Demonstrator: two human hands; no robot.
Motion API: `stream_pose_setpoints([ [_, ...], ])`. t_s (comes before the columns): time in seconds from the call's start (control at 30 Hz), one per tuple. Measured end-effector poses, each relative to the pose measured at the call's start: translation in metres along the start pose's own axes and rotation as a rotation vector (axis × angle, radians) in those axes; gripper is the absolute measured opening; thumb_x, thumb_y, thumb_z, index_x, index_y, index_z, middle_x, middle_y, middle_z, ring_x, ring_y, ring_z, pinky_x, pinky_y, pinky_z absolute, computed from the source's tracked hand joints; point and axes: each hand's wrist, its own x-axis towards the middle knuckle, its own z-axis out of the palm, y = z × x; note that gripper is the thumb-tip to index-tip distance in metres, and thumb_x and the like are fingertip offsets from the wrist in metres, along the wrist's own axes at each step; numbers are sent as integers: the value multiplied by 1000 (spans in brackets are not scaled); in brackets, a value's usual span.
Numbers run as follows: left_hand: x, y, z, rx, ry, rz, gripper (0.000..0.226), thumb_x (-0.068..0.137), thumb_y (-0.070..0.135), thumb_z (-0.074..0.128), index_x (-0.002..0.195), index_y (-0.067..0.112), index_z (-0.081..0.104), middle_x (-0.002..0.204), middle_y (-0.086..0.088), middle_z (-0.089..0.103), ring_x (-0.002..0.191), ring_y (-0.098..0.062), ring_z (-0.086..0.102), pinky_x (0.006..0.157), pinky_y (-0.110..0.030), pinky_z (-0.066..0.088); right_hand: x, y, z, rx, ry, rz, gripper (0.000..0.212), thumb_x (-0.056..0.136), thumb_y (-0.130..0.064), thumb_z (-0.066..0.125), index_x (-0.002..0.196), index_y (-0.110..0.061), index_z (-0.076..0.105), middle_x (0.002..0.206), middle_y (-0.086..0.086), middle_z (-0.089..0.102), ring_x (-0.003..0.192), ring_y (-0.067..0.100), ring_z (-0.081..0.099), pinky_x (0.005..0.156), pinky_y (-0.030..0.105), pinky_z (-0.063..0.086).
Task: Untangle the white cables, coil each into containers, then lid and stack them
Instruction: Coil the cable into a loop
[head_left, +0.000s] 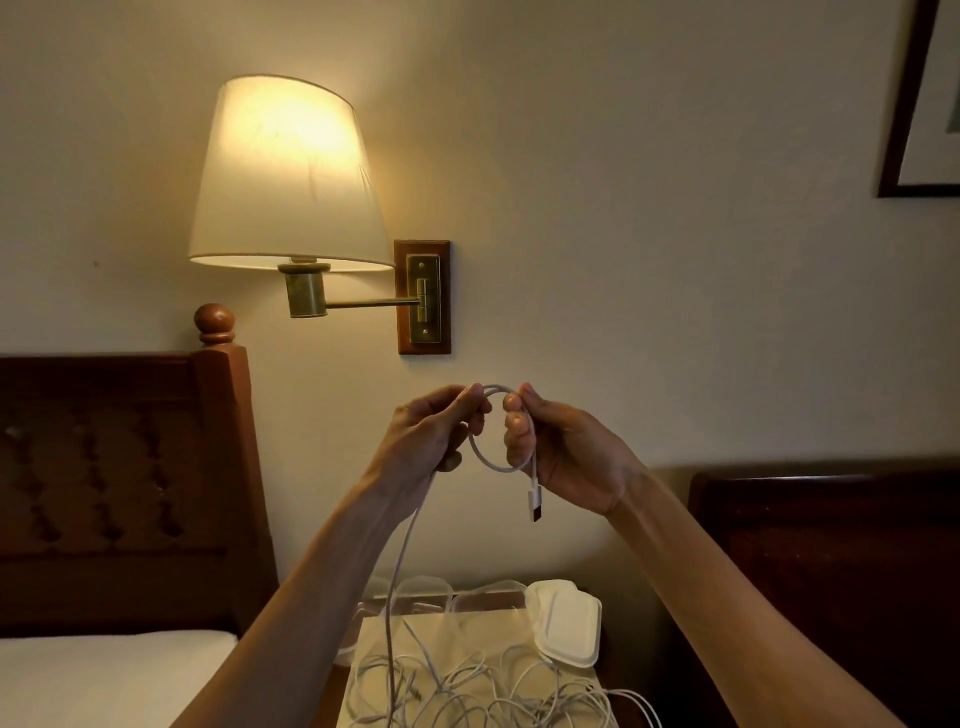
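Note:
I hold one white cable (491, 460) up in front of the wall, bent into a small loop. My left hand (423, 439) pinches the loop's top left, and my right hand (563, 452) pinches its right side. The USB plug (535, 504) dangles below my right fingers. The cable's long tail drops from my left hand to a tangle of white cables (483, 686) on the nightstand. Clear containers (423, 592) stand at the back of the nightstand, with a stack of white lids (569, 626) to their right.
A lit wall lamp (285, 176) hangs above left on a brass arm. A dark wooden headboard (119, 467) and white bedding (104, 675) lie to the left. Dark wooden furniture (831, 571) stands right. A cream cloth (467, 634) covers the nightstand.

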Motion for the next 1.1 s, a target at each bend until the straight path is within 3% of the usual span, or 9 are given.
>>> stream_pose_setpoints([
  [0.1,-1,-6,0,129,16,128,26,96,31,54,92,12,71,69,2,62,51,-8,36,46,-23,27,3,1,1,-57,52,-24,34,105,-24,33,83,-14,57,53,-8,36,46,6,31,47,18,30],
  [0.23,0,-31,-5,302,40,195,34,100,24,45,91,1,68,60,0,56,42,-1,41,44,-9,31,5,-10,0,11,175,-74,32,104,-23,33,80,-15,52,52,-9,29,42,6,25,43,18,26],
  [0.43,-25,-96,-37,251,36,97,33,94,30,45,82,5,64,54,4,39,43,-5,29,39,-15,25,-5,-35,2,57,231,-124,30,102,-20,35,77,-16,52,50,-9,27,47,8,12,40,17,26],
  [0.53,-40,-117,-54,103,177,-26,31,90,35,49,89,6,60,58,1,36,43,-8,26,36,-19,23,-13,-41,-5,92,246,-139,30,102,-19,36,77,-15,52,49,-9,27,45,8,13,41,16,24],
  [0.6,-44,-121,-56,227,246,-58,27,93,32,50,84,9,61,58,1,37,45,-11,28,39,-22,26,-14,-40,-9,69,262,-141,31,102,-20,37,76,-15,53,50,-9,28,41,7,20,41,16,25],
  [0.63,-45,-118,-53,422,195,-63,28,97,28,50,78,12,62,58,2,40,48,-12,32,44,-26,30,-13,-38,-10,18,276,-139,30,102,-21,38,77,-15,53,51,-9,29,41,6,24,42,16,28],
  [0.73,-50,-83,-29,897,-319,-136,38,101,33,47,68,16,59,61,4,49,55,-11,41,56,-30,34,-7,-23,-11,-255,362,-140,30,104,-22,37,81,-13,54,59,-3,43,47,7,39,50,19,38],
  [0.87,-51,-15,-6,818,-540,117,43,100,33,48,68,6,56,58,2,45,50,-12,38,50,-26,30,-2,-5,-12,-498,425,-150,32,106,-20,38,87,-6,61,70,8,65,59,17,61,60,25,53],
  [1.1,-24,15,-3,793,-293,501,32,99,31,49,67,33,52,54,11,45,46,-12,43,48,-28,37,-4,11,0,-752,325,-126,36,104,-22,38,92,0,64,70,8,68,62,17,65,61,24,54],
])
